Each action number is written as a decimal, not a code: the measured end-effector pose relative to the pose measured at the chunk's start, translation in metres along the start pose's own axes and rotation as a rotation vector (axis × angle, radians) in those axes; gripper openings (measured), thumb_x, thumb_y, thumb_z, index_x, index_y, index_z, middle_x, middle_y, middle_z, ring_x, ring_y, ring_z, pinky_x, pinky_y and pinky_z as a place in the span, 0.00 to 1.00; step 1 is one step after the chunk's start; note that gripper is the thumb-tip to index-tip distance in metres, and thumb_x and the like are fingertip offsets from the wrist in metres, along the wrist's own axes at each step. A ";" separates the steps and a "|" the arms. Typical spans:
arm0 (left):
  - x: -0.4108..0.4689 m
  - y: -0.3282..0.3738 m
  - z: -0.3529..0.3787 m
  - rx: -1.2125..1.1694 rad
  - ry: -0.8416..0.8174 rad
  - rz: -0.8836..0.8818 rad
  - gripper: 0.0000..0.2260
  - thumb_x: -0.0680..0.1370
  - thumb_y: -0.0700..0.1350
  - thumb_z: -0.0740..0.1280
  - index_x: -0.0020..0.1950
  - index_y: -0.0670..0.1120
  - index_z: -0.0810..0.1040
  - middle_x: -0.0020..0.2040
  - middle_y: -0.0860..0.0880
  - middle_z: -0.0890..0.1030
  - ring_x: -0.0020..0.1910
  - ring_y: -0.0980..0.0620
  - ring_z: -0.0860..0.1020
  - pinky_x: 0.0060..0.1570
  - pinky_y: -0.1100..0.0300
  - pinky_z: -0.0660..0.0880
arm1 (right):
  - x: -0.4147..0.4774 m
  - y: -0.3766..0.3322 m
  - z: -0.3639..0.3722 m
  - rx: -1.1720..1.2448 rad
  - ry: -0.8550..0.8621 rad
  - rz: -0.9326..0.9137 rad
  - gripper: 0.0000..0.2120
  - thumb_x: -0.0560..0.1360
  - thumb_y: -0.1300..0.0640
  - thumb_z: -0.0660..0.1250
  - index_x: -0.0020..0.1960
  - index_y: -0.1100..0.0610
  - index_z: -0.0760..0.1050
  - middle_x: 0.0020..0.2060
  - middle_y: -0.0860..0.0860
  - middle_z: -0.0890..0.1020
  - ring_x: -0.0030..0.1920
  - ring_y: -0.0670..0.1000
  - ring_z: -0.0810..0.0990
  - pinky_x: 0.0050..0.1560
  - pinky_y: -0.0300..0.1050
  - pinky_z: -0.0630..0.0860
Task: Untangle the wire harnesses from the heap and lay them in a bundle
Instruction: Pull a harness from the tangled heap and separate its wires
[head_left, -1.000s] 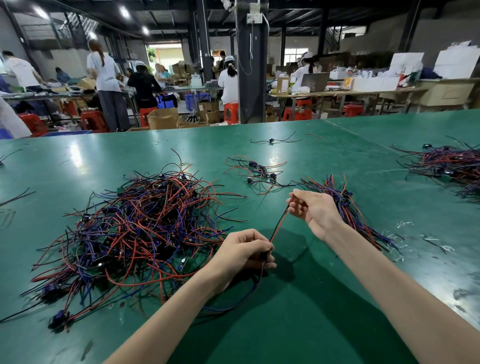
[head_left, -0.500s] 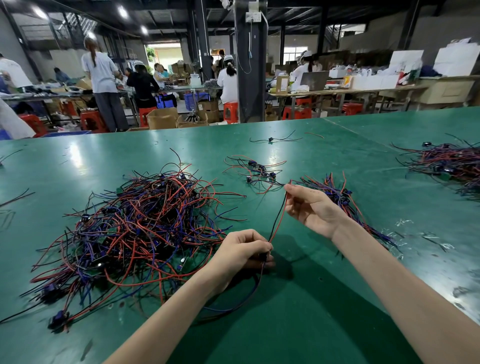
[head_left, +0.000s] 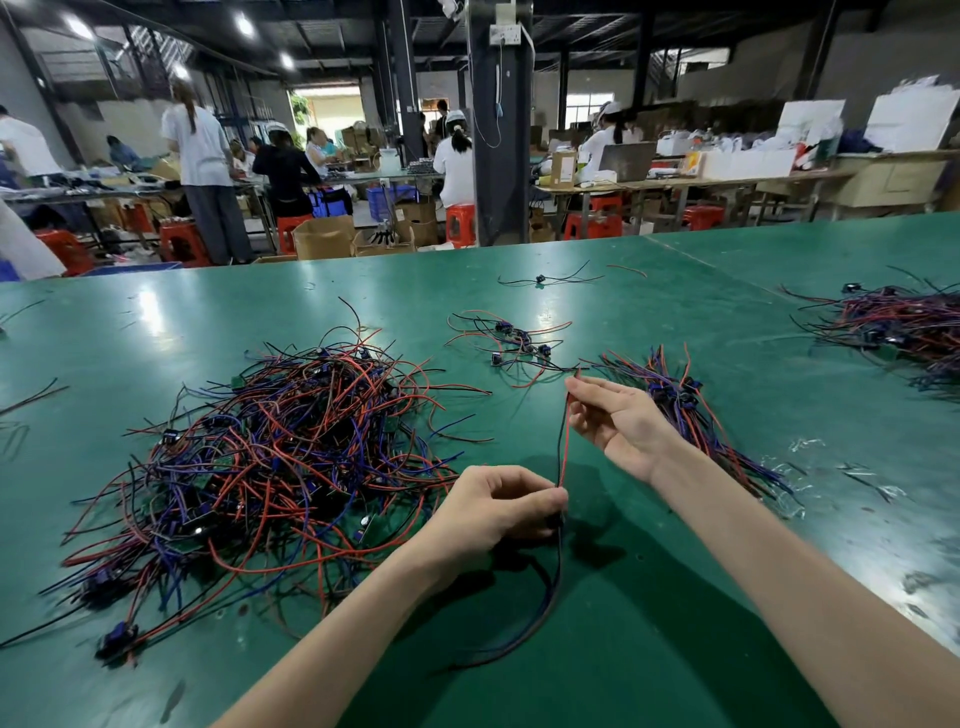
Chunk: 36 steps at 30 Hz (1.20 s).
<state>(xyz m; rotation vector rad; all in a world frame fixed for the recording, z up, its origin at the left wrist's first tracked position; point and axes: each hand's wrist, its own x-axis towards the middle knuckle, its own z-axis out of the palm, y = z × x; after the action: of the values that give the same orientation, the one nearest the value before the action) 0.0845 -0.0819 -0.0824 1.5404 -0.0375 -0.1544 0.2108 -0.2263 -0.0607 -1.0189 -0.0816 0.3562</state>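
No legible text, labels, brands or numbers anywhere.

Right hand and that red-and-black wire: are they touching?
Touching. The head view shows the right hand pinching the wire's upper end between thumb and fingertip.

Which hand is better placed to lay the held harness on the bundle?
Right, judging by position. The right hand pinches the upper end of the harness just beside the bundle; the left hand grips its lower part, closer to the heap and farther from the bundle.
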 end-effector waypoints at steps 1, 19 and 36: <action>0.000 0.000 0.000 -0.014 0.011 0.007 0.06 0.68 0.46 0.74 0.39 0.43 0.82 0.40 0.44 0.83 0.37 0.53 0.79 0.45 0.58 0.81 | -0.001 0.001 0.001 -0.001 -0.017 0.011 0.03 0.73 0.68 0.67 0.42 0.62 0.76 0.26 0.51 0.79 0.25 0.44 0.75 0.27 0.34 0.74; 0.004 0.000 -0.001 0.017 0.249 0.004 0.06 0.72 0.36 0.72 0.35 0.43 0.81 0.34 0.43 0.80 0.28 0.52 0.76 0.34 0.58 0.78 | -0.001 0.003 0.000 -0.246 0.082 -0.189 0.03 0.70 0.67 0.71 0.38 0.62 0.79 0.27 0.51 0.81 0.26 0.45 0.78 0.28 0.35 0.75; 0.005 0.001 -0.004 0.250 0.319 0.066 0.09 0.71 0.38 0.72 0.31 0.45 0.79 0.31 0.47 0.80 0.28 0.55 0.75 0.28 0.64 0.71 | -0.001 0.005 -0.001 -0.233 0.102 -0.123 0.03 0.70 0.67 0.71 0.40 0.62 0.78 0.28 0.52 0.83 0.26 0.44 0.79 0.30 0.35 0.76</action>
<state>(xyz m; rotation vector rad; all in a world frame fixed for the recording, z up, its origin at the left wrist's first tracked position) 0.0900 -0.0782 -0.0817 1.7950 0.1504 0.1555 0.2085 -0.2249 -0.0653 -1.2545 -0.0952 0.1844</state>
